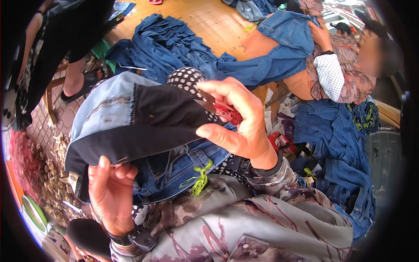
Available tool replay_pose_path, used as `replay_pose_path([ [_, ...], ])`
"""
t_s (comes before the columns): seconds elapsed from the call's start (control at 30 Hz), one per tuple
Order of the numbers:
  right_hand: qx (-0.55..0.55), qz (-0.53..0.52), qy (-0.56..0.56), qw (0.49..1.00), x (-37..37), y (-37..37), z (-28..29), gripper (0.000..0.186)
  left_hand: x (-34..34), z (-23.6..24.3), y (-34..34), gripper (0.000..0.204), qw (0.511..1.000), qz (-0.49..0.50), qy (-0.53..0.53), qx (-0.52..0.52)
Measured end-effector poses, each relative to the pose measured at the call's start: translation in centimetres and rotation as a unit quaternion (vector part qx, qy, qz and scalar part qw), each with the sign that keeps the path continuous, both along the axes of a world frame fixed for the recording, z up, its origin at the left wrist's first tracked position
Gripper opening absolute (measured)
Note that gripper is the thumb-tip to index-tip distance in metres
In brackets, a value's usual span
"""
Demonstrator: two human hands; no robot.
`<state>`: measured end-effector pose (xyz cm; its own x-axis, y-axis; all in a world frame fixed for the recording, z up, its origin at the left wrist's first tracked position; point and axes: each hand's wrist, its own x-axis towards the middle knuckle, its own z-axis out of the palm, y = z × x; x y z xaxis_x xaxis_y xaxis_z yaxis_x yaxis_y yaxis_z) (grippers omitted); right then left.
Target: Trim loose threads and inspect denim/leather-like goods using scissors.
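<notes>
Black cloth [168, 142], pinched along its edge by the left hand [111, 196], could get nicked if the red-handled snips [228, 114] gripped in the right hand [248, 124] slip.

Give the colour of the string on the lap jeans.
Yellow-green string; clearest in the head view.

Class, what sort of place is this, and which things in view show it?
Probably an informal garment workplace: a heap of blue denim lies ahead, another person handles more denim, and the right hand holds a small red-handled tool.
</notes>
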<state>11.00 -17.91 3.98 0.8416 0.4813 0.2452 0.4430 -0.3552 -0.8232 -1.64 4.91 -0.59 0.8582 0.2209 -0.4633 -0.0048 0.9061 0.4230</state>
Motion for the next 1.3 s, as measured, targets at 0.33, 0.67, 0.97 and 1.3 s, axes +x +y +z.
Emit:
replay_pose_path([
  [0.33,-0.164,-0.020,0.015,0.986,-2.2,-6.2,-2.5,0.048,1.2,2.3,1.8,0.010,0.984,-0.018,-0.058,0.169],
  [0.67,-0.006,-0.105,-0.299,0.949,-4.7,-4.9,-2.4,0.030,-1.4,-0.9,2.4,0.010,0.988,0.028,-0.029,0.152],
  [0.97,0.017,-0.085,-0.279,0.957,-5.8,-4.3,-2.0,0.022,0.5,2.4,-6.0,0.029,0.964,-0.238,-0.036,0.109],
  [1.3,0.114,0.036,0.116,0.986,-6.6,-5.7,1.6,0.044,0.5,2.4,-6.9,0.010,0.968,-0.191,0.024,0.160],
])
